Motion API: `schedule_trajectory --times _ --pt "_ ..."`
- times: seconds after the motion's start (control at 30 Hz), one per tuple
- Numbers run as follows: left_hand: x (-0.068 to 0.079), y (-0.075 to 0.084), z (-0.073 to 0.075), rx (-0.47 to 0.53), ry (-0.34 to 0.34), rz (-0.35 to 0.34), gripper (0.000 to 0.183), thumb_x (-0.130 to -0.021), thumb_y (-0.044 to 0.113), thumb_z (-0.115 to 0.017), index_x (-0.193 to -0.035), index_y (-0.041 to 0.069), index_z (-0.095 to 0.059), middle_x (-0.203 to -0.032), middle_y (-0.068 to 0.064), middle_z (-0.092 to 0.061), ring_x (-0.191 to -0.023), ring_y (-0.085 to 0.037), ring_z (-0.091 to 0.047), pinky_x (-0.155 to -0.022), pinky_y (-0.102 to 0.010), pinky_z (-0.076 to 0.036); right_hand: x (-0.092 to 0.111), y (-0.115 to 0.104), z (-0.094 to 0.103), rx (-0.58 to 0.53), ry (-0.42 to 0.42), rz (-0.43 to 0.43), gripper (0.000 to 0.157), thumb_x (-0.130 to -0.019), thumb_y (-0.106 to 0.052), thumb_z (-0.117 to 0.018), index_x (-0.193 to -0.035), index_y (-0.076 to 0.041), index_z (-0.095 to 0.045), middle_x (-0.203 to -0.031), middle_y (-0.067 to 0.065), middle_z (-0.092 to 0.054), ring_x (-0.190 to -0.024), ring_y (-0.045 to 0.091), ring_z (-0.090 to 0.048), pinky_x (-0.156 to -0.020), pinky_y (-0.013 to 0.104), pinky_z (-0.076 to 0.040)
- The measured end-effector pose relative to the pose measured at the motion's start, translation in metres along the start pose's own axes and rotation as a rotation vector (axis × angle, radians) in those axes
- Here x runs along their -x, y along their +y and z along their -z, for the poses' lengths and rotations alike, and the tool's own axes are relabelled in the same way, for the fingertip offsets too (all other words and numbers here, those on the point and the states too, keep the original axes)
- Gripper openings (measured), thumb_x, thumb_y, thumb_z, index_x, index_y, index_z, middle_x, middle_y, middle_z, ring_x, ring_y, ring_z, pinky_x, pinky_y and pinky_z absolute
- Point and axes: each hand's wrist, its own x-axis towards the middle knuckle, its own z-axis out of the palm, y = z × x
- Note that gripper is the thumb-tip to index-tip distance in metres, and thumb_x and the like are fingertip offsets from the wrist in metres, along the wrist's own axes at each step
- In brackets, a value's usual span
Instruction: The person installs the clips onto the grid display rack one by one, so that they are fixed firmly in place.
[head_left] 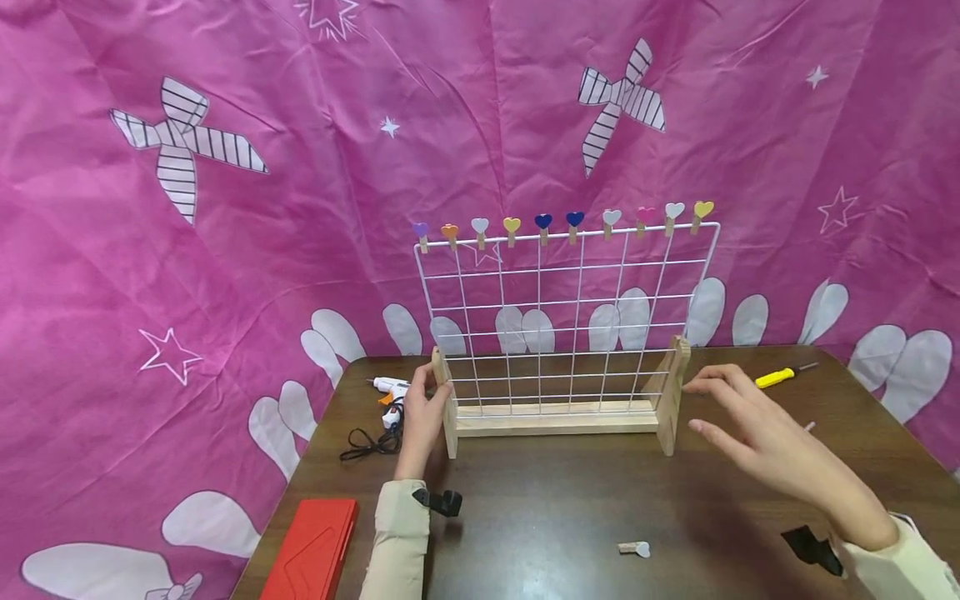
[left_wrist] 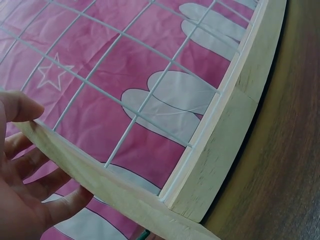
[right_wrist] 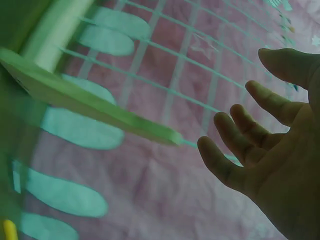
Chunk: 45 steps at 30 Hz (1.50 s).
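A white wire grid [head_left: 581,302] stands upright in a wooden base [head_left: 555,425] on the table. Several small clothespins with coloured hearts, such as a yellow heart clothespin [head_left: 703,210], line its top bar. My left hand [head_left: 426,412] grips the wooden left side piece [left_wrist: 95,177], thumb on one face and fingers on the other. To the right of the wooden right side piece [head_left: 672,400], my right hand [head_left: 761,437] hovers with fingers spread and nothing held. In the right wrist view its fingertips [right_wrist: 207,150] stand apart from the wood. One clothespin with a white heart [head_left: 641,549] lies near the front.
A white glue gun [head_left: 392,387] with a black cord [head_left: 369,446] lies left of the stand. A red case [head_left: 311,546] is at the table's left edge. At the back right lies a yellow-handled screwdriver [head_left: 776,378]. A pink patterned cloth [head_left: 300,208] hangs behind.
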Motion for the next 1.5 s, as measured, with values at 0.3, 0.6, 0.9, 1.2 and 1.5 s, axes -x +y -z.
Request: schedule_trajectory --times 0.3,0.6,0.9,1.2,1.5 --pt "0.013 0.035 0.005 -0.002 -0.008 -0.009 0.037 -0.088 0.005 -0.057 -0.124 0.003 -0.051 -0.114 -0.02 -0.057 -0.107 -0.031 -0.052 -0.086 -0.05 -0.045 0.034 -0.014 -0.057 -0.016 -0.113 0.103 0.036 -0.077 -0.019 -0.073 -0.109 -0.024 -0.056 -0.107 -0.012 -0.048 -0.095 0.004 -0.048 -0.079 0.019 -0.04" --pt "0.016 0.035 0.004 0.008 -0.006 -0.016 0.036 -0.088 0.006 -0.057 -0.124 0.004 -0.051 -0.113 -0.02 -0.057 -0.106 -0.031 -0.052 -0.087 -0.05 -0.045 0.056 -0.029 -0.101 -0.058 -0.405 0.168 0.021 -0.069 -0.028 -0.077 -0.08 -0.028 -0.058 -0.083 -0.017 -0.041 -0.074 0.001 -0.037 -0.057 0.022 -0.034" --pt "0.002 -0.001 -0.001 0.021 -0.003 -0.025 0.038 -0.089 0.012 -0.059 -0.126 0.009 -0.051 -0.118 -0.016 -0.056 -0.11 -0.028 -0.05 -0.089 -0.05 -0.044 0.058 -0.031 -0.112 -0.062 -0.463 0.18 0.028 -0.058 -0.017 -0.08 -0.069 -0.028 -0.056 -0.077 -0.019 -0.04 -0.07 0.0 -0.035 -0.056 0.019 -0.03" --pt "0.002 0.0 -0.002 -0.009 0.015 -0.04 0.037 -0.089 0.016 -0.057 -0.125 0.011 -0.05 -0.117 -0.015 -0.056 -0.108 -0.029 -0.051 -0.086 -0.053 -0.045 0.059 -0.029 -0.118 -0.05 -0.484 0.181 0.029 -0.061 -0.015 -0.08 -0.067 -0.027 -0.054 -0.074 -0.02 -0.039 -0.067 -0.001 -0.037 -0.055 0.021 -0.033" --pt "0.001 0.001 0.0 0.023 0.007 -0.021 0.038 -0.088 0.011 -0.059 -0.126 0.011 -0.051 -0.118 -0.016 -0.056 -0.11 -0.028 -0.05 -0.088 -0.047 -0.045 0.061 -0.031 -0.12 -0.063 -0.496 0.145 0.026 -0.064 -0.014 -0.077 -0.068 -0.027 -0.055 -0.074 -0.02 -0.04 -0.065 -0.001 -0.037 -0.053 0.021 -0.033"
